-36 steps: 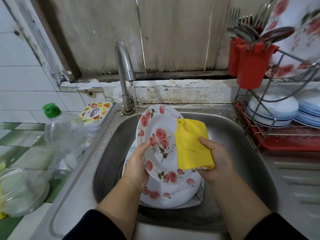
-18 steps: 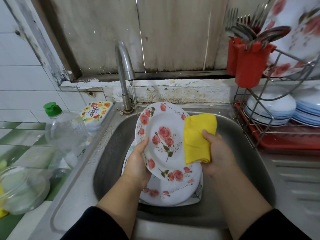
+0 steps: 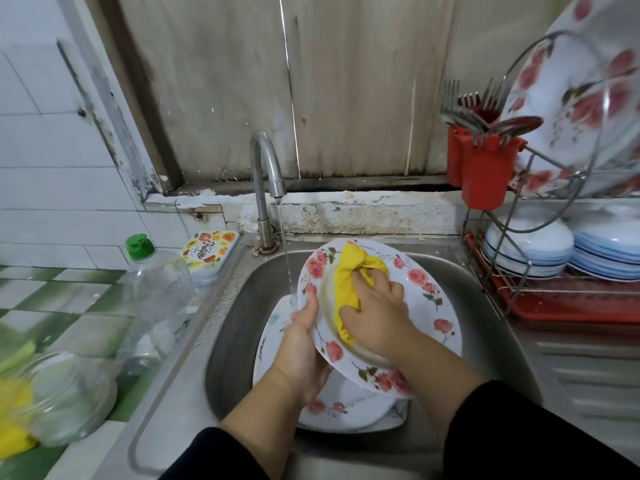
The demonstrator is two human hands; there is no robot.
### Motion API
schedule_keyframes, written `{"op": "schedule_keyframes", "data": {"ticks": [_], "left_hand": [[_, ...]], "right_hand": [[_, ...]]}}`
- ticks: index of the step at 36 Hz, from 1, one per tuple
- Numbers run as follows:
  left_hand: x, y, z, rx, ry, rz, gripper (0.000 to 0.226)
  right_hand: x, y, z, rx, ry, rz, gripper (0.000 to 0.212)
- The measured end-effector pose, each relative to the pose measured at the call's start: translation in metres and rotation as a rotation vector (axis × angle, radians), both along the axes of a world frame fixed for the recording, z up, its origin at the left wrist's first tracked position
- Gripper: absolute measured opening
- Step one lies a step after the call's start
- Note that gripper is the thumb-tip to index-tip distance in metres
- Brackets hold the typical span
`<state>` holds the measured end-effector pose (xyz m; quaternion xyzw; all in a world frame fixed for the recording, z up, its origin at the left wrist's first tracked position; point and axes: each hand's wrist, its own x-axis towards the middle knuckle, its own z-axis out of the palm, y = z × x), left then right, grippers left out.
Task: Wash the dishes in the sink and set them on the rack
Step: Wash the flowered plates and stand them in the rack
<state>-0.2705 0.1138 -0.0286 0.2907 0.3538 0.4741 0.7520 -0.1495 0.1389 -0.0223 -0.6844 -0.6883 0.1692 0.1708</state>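
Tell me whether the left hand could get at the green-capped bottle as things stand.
Probably not right away. The left hand grips the rim of the rose-patterned plate that the right hand is wiping with the yellow cloth. The green-capped bottle stands unobstructed on its side, but the plate must be released first.

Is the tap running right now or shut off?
Running. A thin stream falls from the faucet spout into the sink, just left of the floral plate being wiped.
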Motion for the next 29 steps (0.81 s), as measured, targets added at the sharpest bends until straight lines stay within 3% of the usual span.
{"op": "schedule_keyframes", "data": {"ticks": [3,7,9,12,15,17,19,23,26,29], "left_hand": [[0.001,-0.004,0.016,0.007,0.026,0.010,0.051],[0.004,-0.013,0.036,-0.001,-0.012,0.066,0.056],[0.004,-0.019,0.042,-0.006,-0.014,0.104,0.053],[0.005,-0.028,0.048,0.028,-0.017,0.149,0.047],[0.007,-0.036,0.052,0.074,0.014,0.128,0.044],[0.012,-0.041,0.053,0.097,0.058,0.080,0.044],[0.018,-0.046,0.056,0.104,0.086,0.036,0.045],[0.028,-0.053,0.066,0.093,0.058,0.027,0.048],[0.026,-0.055,0.070,0.079,0.003,0.099,0.052],[0.025,-0.056,0.071,0.075,-0.029,0.174,0.050]], "right_hand": [[0.001,-0.013,0.017,0.072,0.151,0.182,0.056],[0.007,-0.038,0.042,0.095,0.174,0.354,0.051],[0.022,-0.047,0.052,-0.024,0.091,0.358,0.036],[0.049,-0.056,0.061,-0.151,-0.128,0.327,0.030],[0.076,-0.054,0.062,-0.057,-0.429,0.255,0.032],[0.087,-0.045,0.063,0.054,-0.512,0.170,0.039],[0.085,-0.037,0.068,0.136,-0.391,0.130,0.038],[0.046,-0.041,0.075,0.300,-0.038,0.300,0.031],[0.035,-0.062,0.078,0.177,0.167,0.423,0.046],[0.060,-0.075,0.081,0.011,0.072,0.507,0.057]]}}
